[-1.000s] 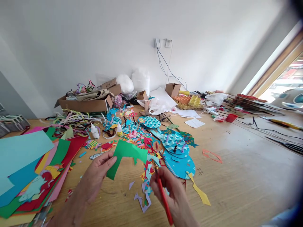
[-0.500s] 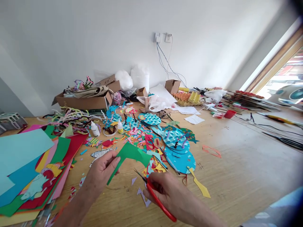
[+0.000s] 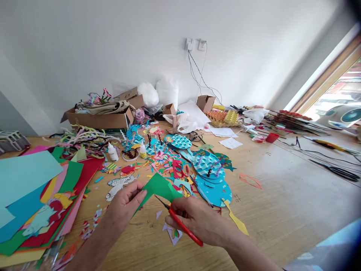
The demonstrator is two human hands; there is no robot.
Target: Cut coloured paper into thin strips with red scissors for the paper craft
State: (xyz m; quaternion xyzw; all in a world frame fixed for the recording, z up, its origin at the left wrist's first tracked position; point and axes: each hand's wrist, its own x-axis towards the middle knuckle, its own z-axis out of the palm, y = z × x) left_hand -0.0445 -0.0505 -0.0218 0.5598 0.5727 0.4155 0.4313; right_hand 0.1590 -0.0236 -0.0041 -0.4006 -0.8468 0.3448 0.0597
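Between thumb and fingers, my left hand [image 3: 127, 201] pinches a bent piece of green paper [image 3: 159, 185] by its left side, above the table. My right hand [image 3: 191, 216] is wrapped round red-handled scissors [image 3: 184, 228]. The dark blade tips point up and left, close to the paper's lower edge; whether they touch it I cannot tell. The paper's right end lies near my right knuckles. Under the scissors are pale purple paper scraps [image 3: 172, 235]. White paper fish drawings [image 3: 120, 182] lie just beyond my left hand.
Stacked coloured sheets [image 3: 31, 169] cover the left side. Behind the hands are glue bottles [image 3: 113, 152], loose paper scraps and blue round fish crafts [image 3: 213, 190]. A cardboard box [image 3: 98, 121] stands by the wall. Right of the hands lie a yellow paper strip [image 3: 238, 222] and an orange outline [image 3: 250, 180].
My right hand and the scissors have moved up and left, nearer the green paper. My left hand and the paper have shifted slightly right.
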